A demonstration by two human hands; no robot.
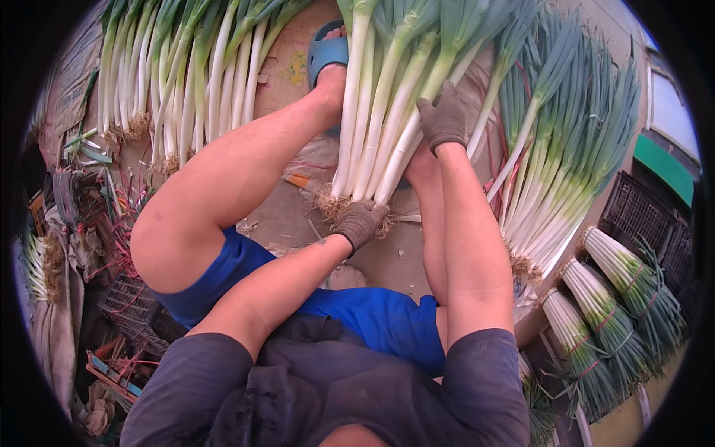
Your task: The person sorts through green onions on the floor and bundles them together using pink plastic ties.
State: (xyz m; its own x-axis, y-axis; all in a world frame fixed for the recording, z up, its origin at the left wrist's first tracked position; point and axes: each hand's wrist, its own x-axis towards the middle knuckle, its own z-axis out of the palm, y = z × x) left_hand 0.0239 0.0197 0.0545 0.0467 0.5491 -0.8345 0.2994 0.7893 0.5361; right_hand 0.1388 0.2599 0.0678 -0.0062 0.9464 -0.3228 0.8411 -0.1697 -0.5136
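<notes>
Several leeks (373, 128) lie side by side between my lower legs, roots towards me and green leaves away. My left hand (360, 223), in a brown knit glove, is closed on their root ends. Higher up, my gloved right hand (444, 117) rests against the right-most stalk of this group, near where white turns green; its thumb and fingers are spread, and its palm side is hidden. The hairy roots (330, 204) spread out to the left of my left hand. Beside my right hand, a separate leek (481, 120) slants across the ground.
More loose leeks (184, 95) lie at the upper left. A large pile of leeks (558, 184) is at the right, with tied bundles (609, 318) below it. Black plastic crates (637, 207) stand at the right edge, and another crate (128, 304) with red string is at the lower left.
</notes>
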